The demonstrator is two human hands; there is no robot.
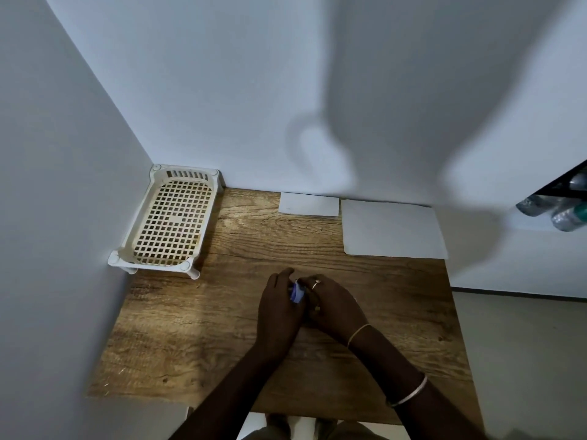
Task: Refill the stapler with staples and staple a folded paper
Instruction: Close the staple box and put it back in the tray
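Both my hands meet over the middle of the wooden table [190, 328]. My left hand [278, 312] and my right hand [333, 308] close together around a small blue stapler [297, 293], of which only a sliver shows between them. Whether the stapler is open, and any staples, are hidden by my fingers. A small folded white paper [308, 204] lies flat at the table's far edge against the wall. A larger white sheet [392, 230] lies to its right.
A cream plastic lattice tray [171, 223] on short legs stands in the far left corner against both walls. Walls close in the table at left and back. At the right edge the table ends above the floor [524, 344]; bottles [565, 214] show at far right.
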